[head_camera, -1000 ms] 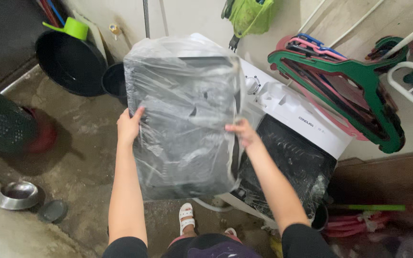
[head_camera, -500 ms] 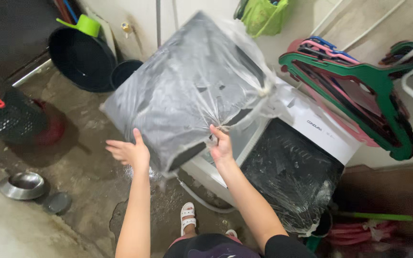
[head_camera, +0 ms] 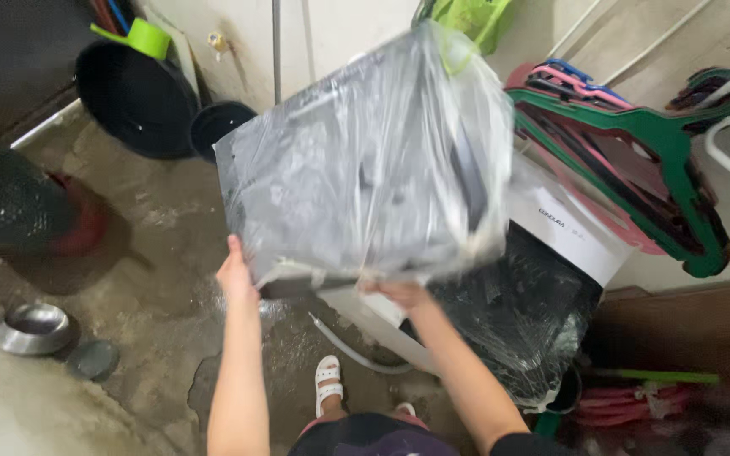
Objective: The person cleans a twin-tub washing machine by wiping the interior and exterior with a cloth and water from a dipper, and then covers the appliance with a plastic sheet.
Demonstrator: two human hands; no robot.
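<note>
A large flat dark lid wrapped in clear crinkled plastic is lifted and tilted in front of me. My left hand grips its lower left corner. My right hand holds its lower edge from underneath, with the fingers partly hidden by the plastic. Below and to the right stands a white washing machine, its lower body also covered in plastic film.
Green and pink clothes hangers hang at the right. Black basins lean on the back wall. A dark mesh basket and a steel bowl sit on the wet concrete floor at left. A hose lies near my sandalled foot.
The wrapped lid has swung up and to the right, tilting more steeply. My left hand went from open beneath it to gripping its corner; my right hand shifted under the lower edge.
</note>
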